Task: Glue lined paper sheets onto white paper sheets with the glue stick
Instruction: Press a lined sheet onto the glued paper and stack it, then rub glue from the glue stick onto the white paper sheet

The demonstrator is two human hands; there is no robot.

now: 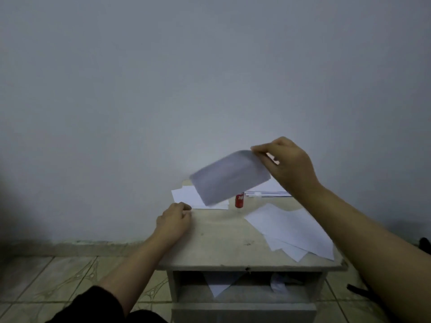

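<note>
My right hand (285,162) pinches the upper corner of a sheet of paper (229,177) and holds it in the air above the back of the small table (221,241); the sheet is blurred, so I cannot tell whether it is lined. My left hand (173,221) rests on the table's left part with its fingers curled, next to a white sheet pile (186,195). The red glue stick (239,200) stands upright near the back, just below the lifted sheet. A spread of white sheets (291,229) lies on the table's right side. Lined sheets (268,192) lie at the back right.
The table stands against a plain grey wall. Its open shelf below holds a sheet of paper (219,285) and a crumpled piece (278,284). Tiled floor (58,276) surrounds it, with dark objects (363,292) on the floor at the right.
</note>
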